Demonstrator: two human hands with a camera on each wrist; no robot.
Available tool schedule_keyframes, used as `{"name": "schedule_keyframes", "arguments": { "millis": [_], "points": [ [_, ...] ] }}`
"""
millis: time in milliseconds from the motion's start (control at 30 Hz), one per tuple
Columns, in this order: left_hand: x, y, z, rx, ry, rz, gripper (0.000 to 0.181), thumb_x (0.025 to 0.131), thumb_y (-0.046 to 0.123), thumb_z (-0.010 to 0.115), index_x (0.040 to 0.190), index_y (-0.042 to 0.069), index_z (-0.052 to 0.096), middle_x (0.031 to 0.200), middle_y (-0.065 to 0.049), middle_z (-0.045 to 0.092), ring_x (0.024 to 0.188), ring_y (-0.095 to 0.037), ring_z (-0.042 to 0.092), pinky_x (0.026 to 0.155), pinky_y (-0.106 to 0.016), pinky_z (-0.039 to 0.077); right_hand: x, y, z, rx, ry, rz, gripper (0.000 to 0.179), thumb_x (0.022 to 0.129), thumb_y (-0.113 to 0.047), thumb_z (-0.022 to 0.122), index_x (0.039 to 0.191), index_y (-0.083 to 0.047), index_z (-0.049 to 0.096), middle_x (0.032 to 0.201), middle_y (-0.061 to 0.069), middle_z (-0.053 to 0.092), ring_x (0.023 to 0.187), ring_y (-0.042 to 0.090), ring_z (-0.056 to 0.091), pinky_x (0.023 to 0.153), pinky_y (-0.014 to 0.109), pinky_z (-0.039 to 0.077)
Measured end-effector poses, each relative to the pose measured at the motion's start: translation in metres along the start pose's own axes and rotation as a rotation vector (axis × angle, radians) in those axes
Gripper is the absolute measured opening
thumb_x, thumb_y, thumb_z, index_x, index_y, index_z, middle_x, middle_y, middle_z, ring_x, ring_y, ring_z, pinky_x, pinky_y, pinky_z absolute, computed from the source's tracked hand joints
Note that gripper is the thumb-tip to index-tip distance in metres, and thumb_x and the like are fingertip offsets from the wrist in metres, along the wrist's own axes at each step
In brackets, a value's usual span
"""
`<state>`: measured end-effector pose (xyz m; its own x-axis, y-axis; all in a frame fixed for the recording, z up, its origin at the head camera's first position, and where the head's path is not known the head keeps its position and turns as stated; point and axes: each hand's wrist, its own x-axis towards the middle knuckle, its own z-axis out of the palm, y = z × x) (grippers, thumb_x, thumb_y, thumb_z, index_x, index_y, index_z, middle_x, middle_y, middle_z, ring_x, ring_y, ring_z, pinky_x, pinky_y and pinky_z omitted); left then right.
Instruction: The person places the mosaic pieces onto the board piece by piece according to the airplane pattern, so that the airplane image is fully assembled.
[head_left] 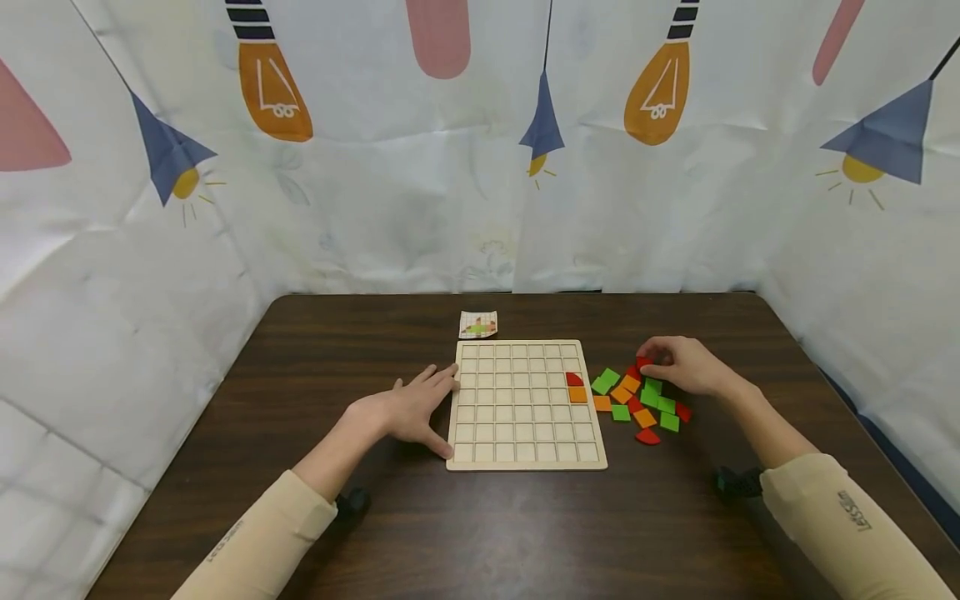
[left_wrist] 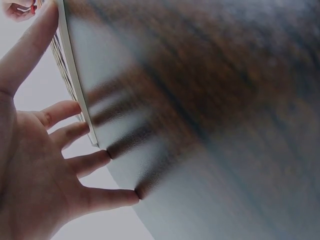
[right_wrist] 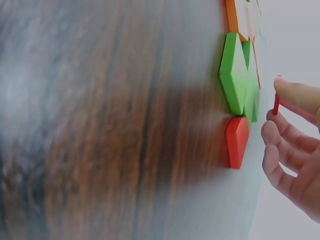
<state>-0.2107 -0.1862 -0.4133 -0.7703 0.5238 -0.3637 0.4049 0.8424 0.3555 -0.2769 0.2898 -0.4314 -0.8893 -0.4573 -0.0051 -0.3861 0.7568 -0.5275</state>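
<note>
A light wooden grid board point(head_left: 525, 461) lies on the dark table. On its right side, a red quarter-round tile point(head_left: 573, 379) sits in the cell just above an orange square tile point(head_left: 577, 395). My left hand point(head_left: 415, 407) has its fingers spread, thumb and fingertips at the board's left edge; the left wrist view shows the fingers point(left_wrist: 87, 164) straight against edge and tabletop. Over the loose tiles, my right hand point(head_left: 684, 365) pinches a red tile point(right_wrist: 276, 104) between thumb and fingers, raised above the table.
Loose red, orange and green tiles point(head_left: 651, 398) lie scattered right of the board, one red quarter-round point(head_left: 648, 437) nearest me. A small pattern card point(head_left: 478, 325) lies behind the board. A printed white curtain point(head_left: 420, 208) hangs behind the table.
</note>
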Motion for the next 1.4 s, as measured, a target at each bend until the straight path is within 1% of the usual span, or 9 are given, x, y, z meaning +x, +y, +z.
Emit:
{"name": "schedule_keyframes", "arguments": {
  "millis": [367, 567, 667, 767, 933, 1167, 1333, 1400],
  "points": [
    [0.001, 0.000, -0.001, 0.003, 0.002, 0.002, 0.101, 0.077, 0.057, 0.086, 0.154, 0.012, 0.039, 0.172, -0.011, 0.004, 0.155, -0.040, 0.003, 0.108, -0.079, 0.015, 0.002, -0.021, 0.005, 0.023, -0.014, -0.040, 0.023, 0.098, -0.017, 0.074, 0.116, -0.004, 0.069, 0.093, 0.000, 0.065, 0.070, 0.017, 0.053, 0.060, 0.032, 0.048],
    [0.001, 0.000, 0.000, 0.013, -0.002, 0.000, 0.099, 0.078, 0.056, 0.087, 0.153, 0.012, 0.040, 0.172, -0.011, 0.005, 0.155, -0.040, 0.004, 0.108, -0.079, 0.016, 0.002, -0.032, 0.012, 0.060, -0.041, -0.063, 0.022, 0.098, -0.015, 0.073, 0.117, -0.004, 0.069, 0.093, -0.001, 0.067, 0.075, 0.016, 0.061, 0.067, 0.032, 0.053],
    [0.001, 0.001, 0.000, 0.014, -0.004, -0.001, 0.098, 0.077, 0.056, 0.087, 0.152, 0.012, 0.041, 0.171, -0.011, 0.006, 0.155, -0.040, 0.005, 0.109, -0.078, 0.017, 0.002, -0.036, 0.014, 0.071, -0.054, -0.077, 0.022, 0.099, -0.016, 0.072, 0.118, -0.004, 0.069, 0.096, -0.002, 0.067, 0.079, 0.015, 0.062, 0.070, 0.033, 0.054],
    [0.001, 0.001, 0.000, 0.014, -0.002, 0.002, 0.097, 0.077, 0.056, 0.087, 0.151, 0.012, 0.042, 0.171, -0.011, 0.006, 0.155, -0.041, 0.006, 0.109, -0.078, 0.018, 0.002, -0.041, 0.016, 0.074, -0.050, -0.090, 0.021, 0.098, -0.016, 0.072, 0.117, -0.006, 0.069, 0.096, -0.003, 0.066, 0.079, 0.015, 0.061, 0.069, 0.032, 0.054],
    [0.001, 0.002, -0.002, 0.018, 0.000, 0.001, 0.098, 0.077, 0.056, 0.087, 0.151, 0.012, 0.042, 0.171, -0.012, 0.006, 0.155, -0.041, 0.006, 0.109, -0.078, 0.018, 0.003, -0.050, 0.019, 0.067, -0.033, -0.134, 0.021, 0.097, -0.015, 0.074, 0.115, -0.005, 0.070, 0.096, -0.003, 0.066, 0.075, 0.015, 0.057, 0.065, 0.031, 0.052],
    [0.002, 0.002, -0.001, 0.022, -0.001, -0.002, 0.098, 0.077, 0.056, 0.087, 0.151, 0.012, 0.041, 0.171, -0.011, 0.006, 0.155, -0.041, 0.006, 0.109, -0.078, 0.018, 0.005, -0.060, 0.028, 0.064, -0.058, -0.149, 0.024, 0.097, -0.016, 0.075, 0.118, -0.006, 0.071, 0.092, -0.005, 0.064, 0.074, 0.016, 0.056, 0.062, 0.030, 0.050],
    [0.002, 0.002, -0.001, 0.016, -0.007, -0.002, 0.096, 0.077, 0.055, 0.087, 0.150, 0.011, 0.042, 0.171, -0.012, 0.006, 0.155, -0.042, 0.005, 0.108, -0.079, 0.017, 0.005, -0.065, 0.034, 0.075, -0.070, -0.166, 0.022, 0.096, -0.018, 0.076, 0.116, -0.009, 0.072, 0.096, -0.005, 0.065, 0.076, 0.017, 0.056, 0.062, 0.030, 0.050],
    [0.002, 0.002, -0.002, 0.016, -0.006, 0.000, 0.096, 0.078, 0.055, 0.087, 0.150, 0.011, 0.042, 0.171, -0.012, 0.006, 0.155, -0.043, 0.006, 0.108, -0.079, 0.017, 0.005, -0.068, 0.036, 0.081, -0.068, -0.190, 0.022, 0.096, -0.018, 0.076, 0.115, -0.009, 0.072, 0.099, -0.004, 0.066, 0.079, 0.017, 0.057, 0.063, 0.030, 0.051]
  ]
}}
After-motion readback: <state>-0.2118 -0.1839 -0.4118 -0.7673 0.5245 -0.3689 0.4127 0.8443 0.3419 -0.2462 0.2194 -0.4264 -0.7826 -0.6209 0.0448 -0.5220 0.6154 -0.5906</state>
